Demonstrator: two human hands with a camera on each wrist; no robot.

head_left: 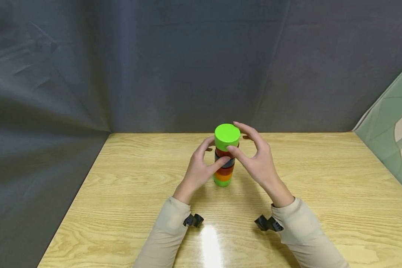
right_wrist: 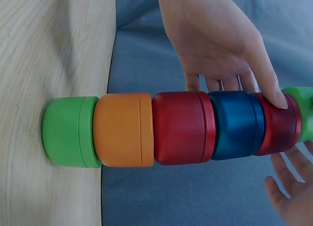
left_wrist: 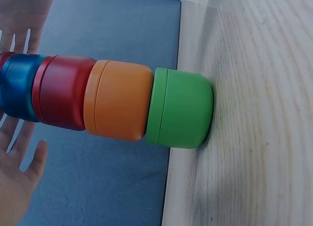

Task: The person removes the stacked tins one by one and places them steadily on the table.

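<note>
A tower of several small round lidded jars stands upright on the table. From the bottom come a green jar (right_wrist: 66, 131), an orange jar (left_wrist: 120, 100), a red jar (right_wrist: 179, 128), a blue jar (right_wrist: 235, 124), a second red jar (right_wrist: 279, 125) and a top green jar (head_left: 227, 134). My left hand (head_left: 198, 167) holds the tower near the upper red jar, its thumb across the front and its fingers behind. With thumb and fingers at either side, my right hand (head_left: 259, 160) grips the top green jar.
The pale wood table (head_left: 127, 208) runs back to a dark grey cloth (head_left: 187, 67), close behind the tower. A similar cloth hangs on the left. At the right edge is a green patterned panel (head_left: 388, 123). Small black devices (head_left: 269, 224) sit at both wrists.
</note>
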